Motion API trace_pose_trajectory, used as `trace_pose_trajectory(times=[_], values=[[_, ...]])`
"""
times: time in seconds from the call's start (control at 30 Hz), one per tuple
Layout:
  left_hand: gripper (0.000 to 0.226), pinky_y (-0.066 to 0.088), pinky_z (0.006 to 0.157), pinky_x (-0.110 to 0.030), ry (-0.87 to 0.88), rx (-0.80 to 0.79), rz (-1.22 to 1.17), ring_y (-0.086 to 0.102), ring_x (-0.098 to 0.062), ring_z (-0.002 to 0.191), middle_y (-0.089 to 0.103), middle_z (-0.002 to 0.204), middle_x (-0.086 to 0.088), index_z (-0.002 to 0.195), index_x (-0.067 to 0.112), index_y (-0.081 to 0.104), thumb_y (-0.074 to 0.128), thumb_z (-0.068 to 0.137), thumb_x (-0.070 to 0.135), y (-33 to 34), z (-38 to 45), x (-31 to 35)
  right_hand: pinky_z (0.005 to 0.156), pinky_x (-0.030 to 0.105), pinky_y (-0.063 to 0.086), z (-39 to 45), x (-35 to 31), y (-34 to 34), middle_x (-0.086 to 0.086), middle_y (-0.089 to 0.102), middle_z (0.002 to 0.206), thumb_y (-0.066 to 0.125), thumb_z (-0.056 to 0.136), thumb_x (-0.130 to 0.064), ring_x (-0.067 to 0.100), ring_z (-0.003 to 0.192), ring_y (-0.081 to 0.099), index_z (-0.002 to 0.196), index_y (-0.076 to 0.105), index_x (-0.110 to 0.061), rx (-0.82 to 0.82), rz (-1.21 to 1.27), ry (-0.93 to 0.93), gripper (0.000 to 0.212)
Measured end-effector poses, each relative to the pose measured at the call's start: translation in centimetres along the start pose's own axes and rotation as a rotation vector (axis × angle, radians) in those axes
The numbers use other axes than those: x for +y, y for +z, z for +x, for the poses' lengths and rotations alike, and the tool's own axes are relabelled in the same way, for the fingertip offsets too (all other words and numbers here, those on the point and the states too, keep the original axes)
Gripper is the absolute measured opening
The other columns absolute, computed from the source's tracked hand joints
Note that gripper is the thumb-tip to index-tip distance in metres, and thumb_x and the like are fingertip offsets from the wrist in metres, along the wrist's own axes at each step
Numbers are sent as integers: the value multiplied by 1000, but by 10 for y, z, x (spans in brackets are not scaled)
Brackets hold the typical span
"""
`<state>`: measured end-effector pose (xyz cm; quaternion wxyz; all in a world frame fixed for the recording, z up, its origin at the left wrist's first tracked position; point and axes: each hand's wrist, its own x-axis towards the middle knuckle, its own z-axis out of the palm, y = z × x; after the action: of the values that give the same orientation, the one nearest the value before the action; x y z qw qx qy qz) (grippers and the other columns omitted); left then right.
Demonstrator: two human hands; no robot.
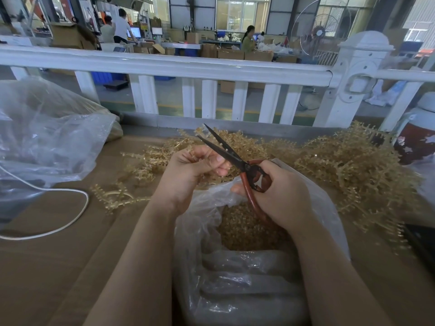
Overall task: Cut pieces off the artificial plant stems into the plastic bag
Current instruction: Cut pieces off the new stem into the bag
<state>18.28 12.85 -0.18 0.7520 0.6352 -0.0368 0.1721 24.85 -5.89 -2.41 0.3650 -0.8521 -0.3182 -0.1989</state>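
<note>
Stems (348,165) on brown table (58,267)

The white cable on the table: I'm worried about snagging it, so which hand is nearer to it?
Left. The left hand, pinching a plant stem, is the closer one, to the right of the white cable. The right hand, gripping the scissors, is farther right, over the plastic bag.

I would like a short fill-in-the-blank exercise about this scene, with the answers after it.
1. The right hand grips the scissors by their ____ handles.
2. The scissor blades stand ____.
3. The cut pieces lie inside the clear plastic ____.
4. The left hand pinches a plant ____.

Missing words: red; open; bag; stem
</note>
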Motion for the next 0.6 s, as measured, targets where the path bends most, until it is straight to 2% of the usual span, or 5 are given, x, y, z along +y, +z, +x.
trace_pose_trajectory(times=[0.27, 0.47, 0.6], values=[[5, 48, 81, -37, -19, 12, -1, 67, -15, 70, 73, 76, -4, 73, 16, 74, 75, 75, 21, -1, 1, -1, 58, 7, 43, 0, 2, 2, -29, 54, 74, 45, 66, -95, -7, 85, 57, 89, 59, -41, 20, 9, -29, 60], [10, 51, 76, -33, 1, 15, -1, 65, -17, 68, 72, 75, -5, 79, 8, 70, 73, 78, 17, -1, 2, -2, 63, 7, 43, 0, 5, 3, -22, 57, 72, 51, 67, -90, -4, 82, 58, 85, 66, -30, 21, 18, -25, 65], [7, 53, 65, -24, -7, -7, 7, 66, -16, 66, 71, 74, -7, 77, 9, 70, 73, 76, 15, -2, 0, -2, 61, 6, 41, 0, 4, 2, -26, 56, 77, 58, 70, -86, -6, 80, 57, 90, 67, -34, 37, -27, -38, 57]])
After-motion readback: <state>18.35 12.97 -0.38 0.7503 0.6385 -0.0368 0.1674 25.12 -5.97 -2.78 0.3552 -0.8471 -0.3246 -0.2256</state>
